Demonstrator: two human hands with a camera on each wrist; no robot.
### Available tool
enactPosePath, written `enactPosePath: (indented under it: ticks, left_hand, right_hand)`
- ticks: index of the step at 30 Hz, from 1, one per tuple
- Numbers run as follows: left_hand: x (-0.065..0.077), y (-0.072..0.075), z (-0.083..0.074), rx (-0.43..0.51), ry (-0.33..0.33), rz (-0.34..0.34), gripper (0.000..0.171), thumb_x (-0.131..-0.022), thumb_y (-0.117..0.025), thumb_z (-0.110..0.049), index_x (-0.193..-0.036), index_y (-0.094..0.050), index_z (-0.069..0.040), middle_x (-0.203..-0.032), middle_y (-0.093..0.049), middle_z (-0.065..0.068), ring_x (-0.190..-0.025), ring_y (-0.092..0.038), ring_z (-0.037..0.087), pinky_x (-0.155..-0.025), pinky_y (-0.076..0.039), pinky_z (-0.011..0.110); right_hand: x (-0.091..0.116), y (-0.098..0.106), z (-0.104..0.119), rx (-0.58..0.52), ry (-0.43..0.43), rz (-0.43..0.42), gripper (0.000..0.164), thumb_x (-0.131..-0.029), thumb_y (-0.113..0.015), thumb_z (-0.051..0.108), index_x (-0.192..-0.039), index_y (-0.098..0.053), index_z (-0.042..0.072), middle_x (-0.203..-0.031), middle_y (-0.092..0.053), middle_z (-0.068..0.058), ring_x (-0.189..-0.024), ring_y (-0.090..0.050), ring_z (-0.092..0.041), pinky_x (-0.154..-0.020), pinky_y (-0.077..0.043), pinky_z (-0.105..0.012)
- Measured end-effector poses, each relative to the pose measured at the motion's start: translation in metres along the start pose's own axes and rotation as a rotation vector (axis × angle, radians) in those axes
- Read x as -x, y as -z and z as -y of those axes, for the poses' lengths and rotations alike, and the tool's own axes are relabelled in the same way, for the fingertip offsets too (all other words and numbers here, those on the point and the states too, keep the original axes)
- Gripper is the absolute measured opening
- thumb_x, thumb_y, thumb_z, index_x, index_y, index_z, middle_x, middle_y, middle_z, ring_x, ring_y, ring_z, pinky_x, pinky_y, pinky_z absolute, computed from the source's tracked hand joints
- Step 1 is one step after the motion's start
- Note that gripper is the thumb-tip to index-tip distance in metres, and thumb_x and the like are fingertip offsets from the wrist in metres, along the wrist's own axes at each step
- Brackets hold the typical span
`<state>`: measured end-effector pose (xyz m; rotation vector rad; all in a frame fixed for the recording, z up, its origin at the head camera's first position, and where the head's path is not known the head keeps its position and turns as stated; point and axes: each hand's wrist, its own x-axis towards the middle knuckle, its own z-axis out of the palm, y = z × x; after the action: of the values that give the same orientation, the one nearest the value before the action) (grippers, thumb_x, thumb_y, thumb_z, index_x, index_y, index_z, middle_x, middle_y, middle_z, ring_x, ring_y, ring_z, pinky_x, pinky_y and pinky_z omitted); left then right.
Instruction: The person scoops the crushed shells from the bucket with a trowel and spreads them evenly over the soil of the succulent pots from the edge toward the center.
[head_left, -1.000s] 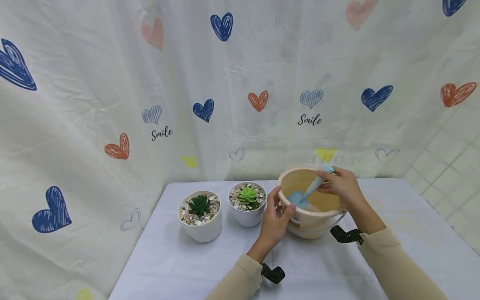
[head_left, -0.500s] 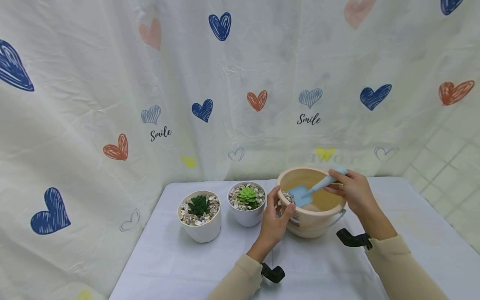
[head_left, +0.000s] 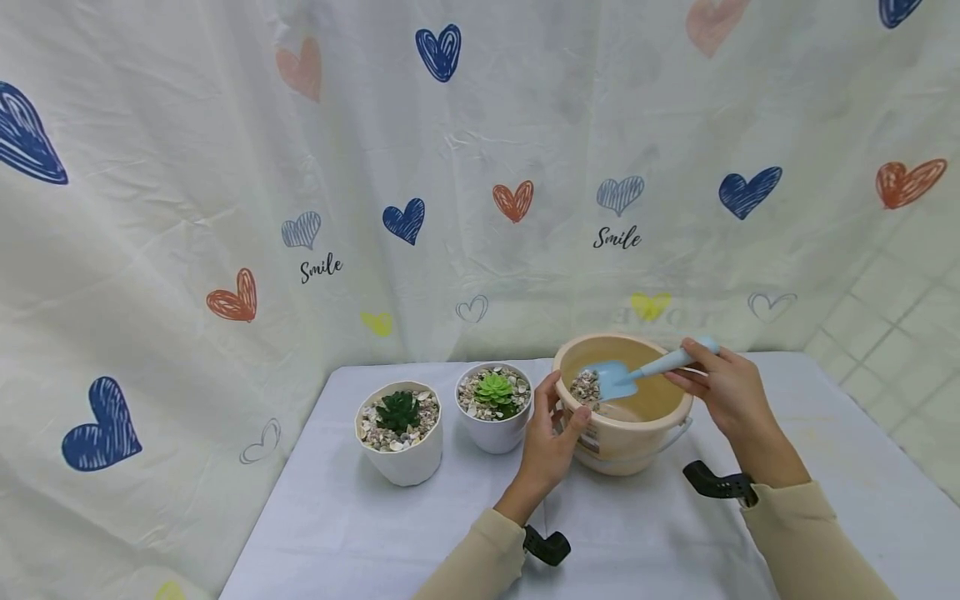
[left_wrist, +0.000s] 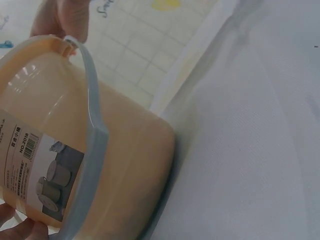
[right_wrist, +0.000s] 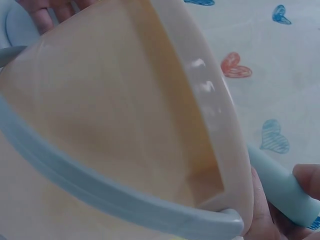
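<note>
A cream plastic bucket [head_left: 622, 446] stands on the table. My left hand [head_left: 550, 437] grips its near-left rim, thumb toward the front; some of its fingers [left_wrist: 22, 232] show beside the printed label [left_wrist: 42, 167] in the left wrist view. Between right thumb and fingers, my right hand [head_left: 720, 390] holds a light blue toy shovel by its handle [right_wrist: 280, 182], over the bucket's right rim. The shovel's blade [head_left: 615, 380] is inside the bucket, beside small mixed pebbles [head_left: 586, 389] at the left wall. The lower bucket interior is partly hidden.
Left of the bucket stand two white pots, one with a bright green succulent [head_left: 494, 390], one with a dark green succulent [head_left: 398, 411], both topped with pebbles. The bucket's grey-blue carrying handle [left_wrist: 92, 155] hangs down outside. A heart-print curtain [head_left: 465, 150] hangs behind the white-covered table [head_left: 337, 533].
My right hand has moved right with the shovel, drawing the blade away from the left wall. Pebbles now show there more plainly. My left hand stays on the rim.
</note>
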<state>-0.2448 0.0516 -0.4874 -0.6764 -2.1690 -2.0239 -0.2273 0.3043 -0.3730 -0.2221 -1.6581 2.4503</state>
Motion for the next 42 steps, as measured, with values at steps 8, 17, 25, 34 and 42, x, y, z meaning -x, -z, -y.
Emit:
enactPosePath:
  ticks: [8, 17, 25, 34, 42]
  left_hand:
    - [0.000, 0.001, 0.000, -0.004, 0.001, -0.002, 0.068, -0.102, -0.057, -0.050, -0.159, -0.023, -0.040, -0.162, -0.038, -0.004, -0.148, -0.040, 0.012, -0.119, -0.039, 0.047]
    - [-0.001, 0.009, -0.008, -0.019, 0.032, 0.049, 0.069, -0.101, -0.056, -0.052, -0.159, -0.022, -0.038, -0.164, -0.035, -0.002, -0.150, -0.038, 0.017, -0.117, -0.039, 0.052]
    - [0.011, 0.026, -0.025, -0.122, 0.071, 0.127, 0.078, -0.100, -0.060, -0.051, -0.163, -0.016, -0.038, -0.166, -0.032, -0.006, -0.149, -0.040, 0.022, -0.116, -0.042, 0.048]
    - [0.027, 0.060, -0.046, -0.148, -0.157, -0.001, 0.042, -0.098, -0.066, -0.021, -0.140, -0.057, -0.017, -0.133, -0.065, 0.005, -0.121, -0.066, 0.026, -0.099, -0.056, 0.041]
    - [0.015, 0.091, -0.031, -0.381, -0.422, -0.340, 0.046, -0.088, -0.073, -0.013, -0.132, -0.060, -0.017, -0.133, -0.063, 0.007, -0.126, -0.060, 0.025, -0.098, -0.051, 0.052]
  right_hand:
    - [0.001, 0.002, 0.001, -0.076, -0.007, -0.008, 0.015, -0.091, -0.077, 0.020, -0.088, -0.072, 0.007, -0.084, -0.068, -0.002, -0.076, -0.077, -0.019, -0.074, -0.062, -0.031]
    - [-0.003, 0.005, -0.002, -0.149, -0.027, -0.007, 0.013, -0.093, -0.075, 0.019, -0.091, -0.072, 0.007, -0.084, -0.069, -0.004, -0.077, -0.077, -0.021, -0.074, -0.062, -0.031]
    - [-0.005, 0.002, 0.004, -0.208, -0.036, 0.050, 0.012, -0.096, -0.072, 0.017, -0.094, -0.071, 0.005, -0.086, -0.068, -0.007, -0.079, -0.076, -0.024, -0.076, -0.062, -0.032]
    - [-0.010, -0.025, 0.007, -0.192, -0.017, 0.088, 0.011, -0.098, -0.068, 0.018, -0.097, -0.068, 0.007, -0.089, -0.068, -0.004, -0.081, -0.075, -0.022, -0.077, -0.063, -0.032]
    - [-0.014, -0.054, -0.006, -0.112, -0.053, 0.075, 0.012, -0.099, -0.067, 0.022, -0.097, -0.066, 0.010, -0.088, -0.067, 0.000, -0.080, -0.075, -0.016, -0.077, -0.062, -0.030]
